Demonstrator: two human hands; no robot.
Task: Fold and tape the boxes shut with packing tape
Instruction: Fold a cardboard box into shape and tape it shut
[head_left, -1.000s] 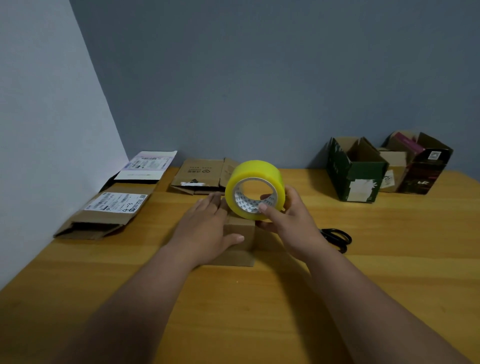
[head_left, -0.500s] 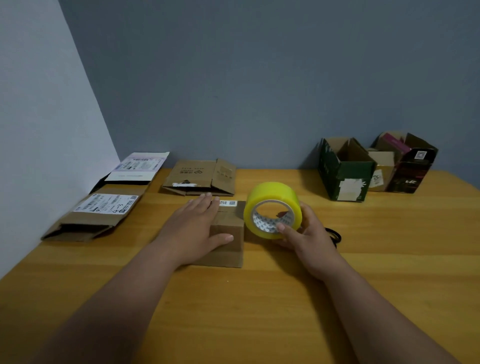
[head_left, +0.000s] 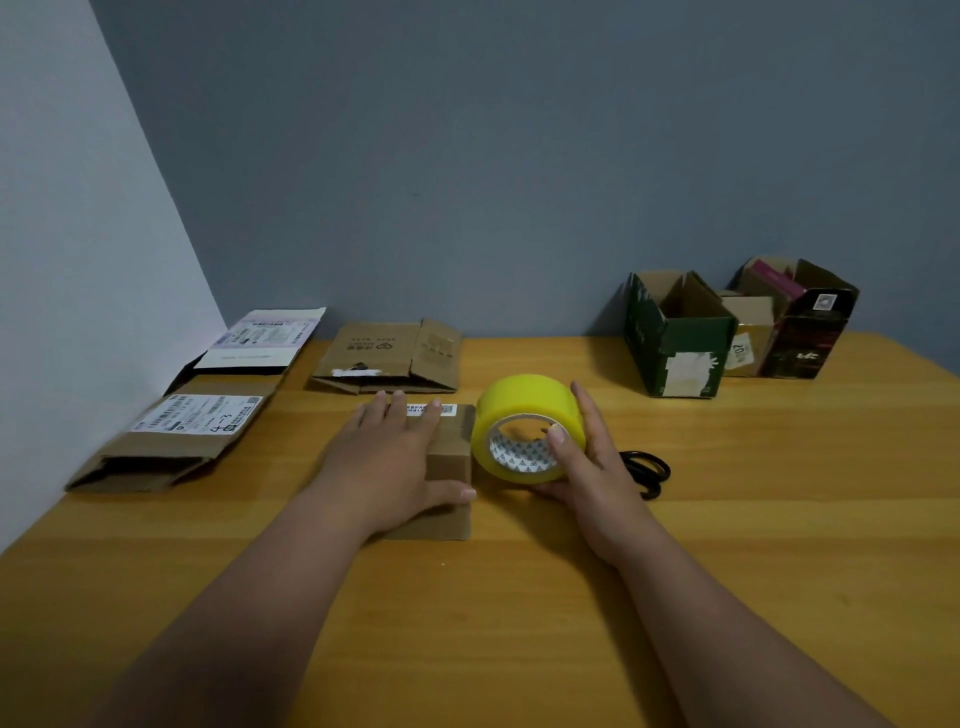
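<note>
Two hands at a small box, tape roll beside it.

The left hand lies flat with straight fingers on the small box at mid-table; the right hand grips the yellow tape roll, thumb inside its core, just right of the box. Scissors lie behind; flattened boxes and open boxes sit farther back.

Wooden table (corner of grey-blue walls)
</note>
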